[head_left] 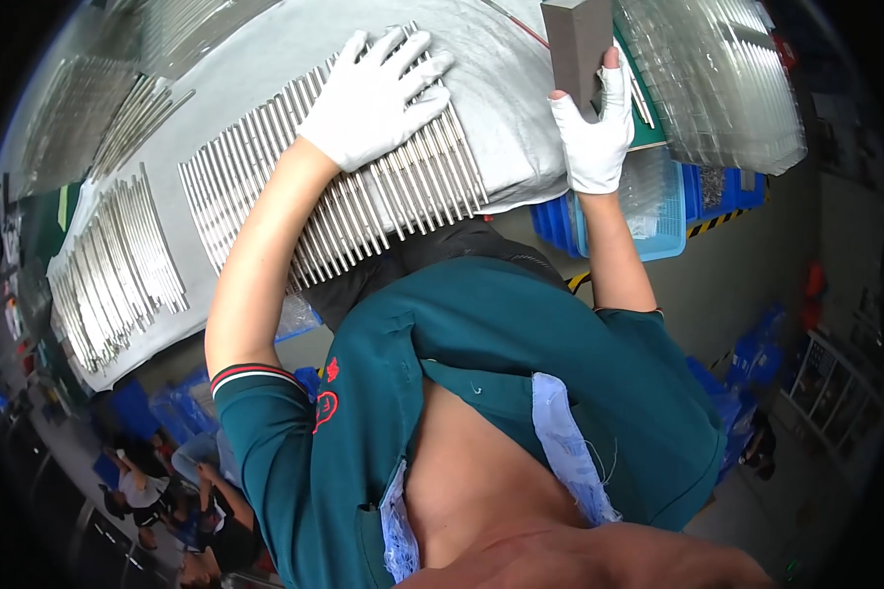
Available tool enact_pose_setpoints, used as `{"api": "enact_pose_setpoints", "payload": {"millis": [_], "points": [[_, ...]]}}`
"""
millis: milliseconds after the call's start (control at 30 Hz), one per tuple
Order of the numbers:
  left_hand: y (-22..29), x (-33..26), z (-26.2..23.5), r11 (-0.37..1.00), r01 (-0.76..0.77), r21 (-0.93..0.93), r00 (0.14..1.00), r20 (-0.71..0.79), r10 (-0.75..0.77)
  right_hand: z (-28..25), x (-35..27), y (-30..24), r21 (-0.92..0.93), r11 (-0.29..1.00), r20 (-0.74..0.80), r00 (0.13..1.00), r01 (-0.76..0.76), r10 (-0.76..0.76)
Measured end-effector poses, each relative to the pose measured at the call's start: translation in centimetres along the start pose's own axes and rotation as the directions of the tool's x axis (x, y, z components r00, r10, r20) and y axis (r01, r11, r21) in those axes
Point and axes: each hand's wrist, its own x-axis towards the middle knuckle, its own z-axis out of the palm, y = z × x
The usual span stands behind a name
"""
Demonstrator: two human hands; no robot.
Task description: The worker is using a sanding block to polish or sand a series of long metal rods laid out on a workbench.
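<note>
My left hand (373, 103) in a white glove lies flat with fingers spread on a wide row of shiny metal rods (255, 167). The rods lie side by side on a grey cloth (501, 128). My right hand (597, 142), in a white glove with bare thumb and finger tips, grips the near end of a long dark grey rectangular block (577, 49). The thumb and a finger press its two sides. The block is at the right of the rods, apart from them.
A second group of rods (118, 275) lies at the left, with loose rods (142, 118) beyond it. Clear plastic trays (717, 88) are stacked at the far right and clear plastic packs (69, 118) at the far left. Blue bins (683, 221) stand below the right edge. People (196, 510) sit behind.
</note>
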Motion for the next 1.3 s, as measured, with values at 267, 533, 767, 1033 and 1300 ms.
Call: {"api": "enact_pose_setpoints", "payload": {"millis": [267,533,767,1033,1300], "points": [[0.4,0.0,-0.1,0.998,0.054,-0.036,0.998,-0.035,-0.055,0.1,0.1,0.0,-0.021,0.999,0.004,1.0,0.03,-0.03],[1.3,3.4,-7.0,0.702,0.356,-0.617,0.924,0.117,-0.365,0.1,0.0,0.1,-0.002,1.0,0.016,1.0,-0.003,0.003],[-4.6,-5.6,-2.6,0.977,0.199,0.083,0.978,-0.085,-0.192,-0.1,0.1,-0.6,0.017,0.996,0.051,0.995,-0.085,0.084],[-1.8,-2.5,-3.1,0.839,0.412,-0.355,0.911,0.163,-0.378,-0.4,0.0,-0.9,0.018,0.98,0.073,0.978,-0.199,0.197],[-3.2,-4.6,-7.0,0.784,0.552,-0.285,0.83,0.273,-0.486,-0.5,0.3,-1.4,0.067,0.968,0.097,0.967,-0.241,0.234]]}}
